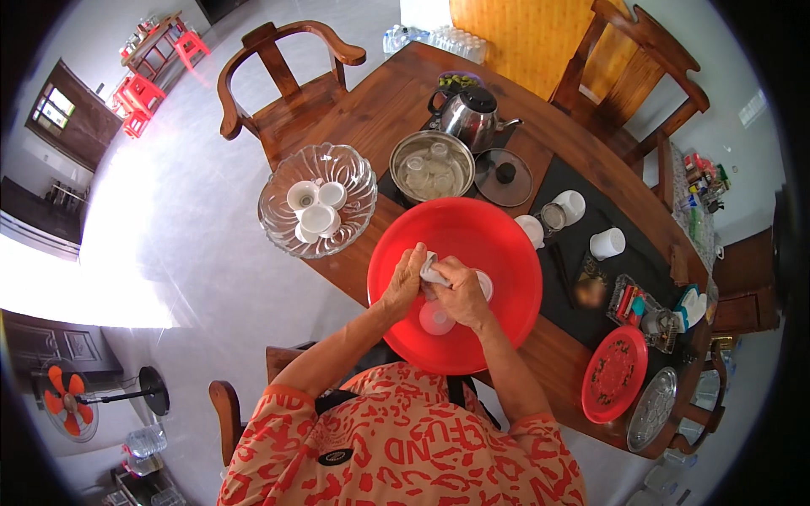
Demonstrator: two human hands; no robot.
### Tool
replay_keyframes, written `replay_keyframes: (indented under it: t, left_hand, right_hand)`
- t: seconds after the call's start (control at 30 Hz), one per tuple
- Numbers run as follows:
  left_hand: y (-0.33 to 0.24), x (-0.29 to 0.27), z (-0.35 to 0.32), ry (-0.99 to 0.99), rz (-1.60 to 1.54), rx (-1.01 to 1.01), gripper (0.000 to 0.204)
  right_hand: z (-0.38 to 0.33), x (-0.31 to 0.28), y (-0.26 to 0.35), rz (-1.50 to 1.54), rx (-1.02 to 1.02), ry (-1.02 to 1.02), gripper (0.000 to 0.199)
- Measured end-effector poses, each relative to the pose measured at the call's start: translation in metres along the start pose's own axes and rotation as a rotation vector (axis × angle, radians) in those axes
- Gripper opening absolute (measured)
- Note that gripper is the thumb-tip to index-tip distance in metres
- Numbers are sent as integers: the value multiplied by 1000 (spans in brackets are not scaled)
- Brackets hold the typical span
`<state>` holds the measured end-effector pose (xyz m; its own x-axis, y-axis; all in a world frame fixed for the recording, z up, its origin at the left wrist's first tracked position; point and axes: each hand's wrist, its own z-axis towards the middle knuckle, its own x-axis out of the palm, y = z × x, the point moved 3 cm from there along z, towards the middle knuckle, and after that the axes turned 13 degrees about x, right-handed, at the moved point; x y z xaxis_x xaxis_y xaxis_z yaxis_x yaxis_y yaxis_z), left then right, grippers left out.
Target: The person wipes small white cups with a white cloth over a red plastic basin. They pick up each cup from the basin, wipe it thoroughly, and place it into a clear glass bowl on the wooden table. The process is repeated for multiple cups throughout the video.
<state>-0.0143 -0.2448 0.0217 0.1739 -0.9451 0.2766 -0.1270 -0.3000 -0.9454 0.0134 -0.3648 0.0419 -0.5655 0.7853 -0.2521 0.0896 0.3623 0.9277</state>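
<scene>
Above the big red basin [396, 244], my left hand [403, 282] and my right hand [460, 293] meet, both closed. Bunched between their fingers is a white cloth [432, 270]. Something pale and see-through shows just below the cloth; my fingers hide most of it. Inside the basin, under my right hand, lies a small clear cup [436, 320]. A white-rimmed cup [484, 285] sits beside that hand, partly covered by it.
Left of the basin stands a glass bowl [274, 211] of white cups. Behind it are a steel pot [396, 162] with glasses in water, a kettle [469, 118] and a lid [504, 190]. Rightward are white cups [607, 244], a wire basket [666, 341] and a red tray [616, 413].
</scene>
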Motion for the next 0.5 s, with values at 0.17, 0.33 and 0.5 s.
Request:
replay_keyframes:
  t: [0.17, 0.33, 0.5]
  left_hand:
    - [8, 3, 4, -80, -10, 39, 43]
    - [9, 1, 5, -95, 51, 110, 36]
    - [15, -7, 7, 25, 237, 252, 39]
  right_hand:
    - [5, 0, 14, -103, -245, -361, 34]
    - [11, 1, 0, -230, -271, -241, 34]
    - [11, -1, -9, 22, -51, 96, 26]
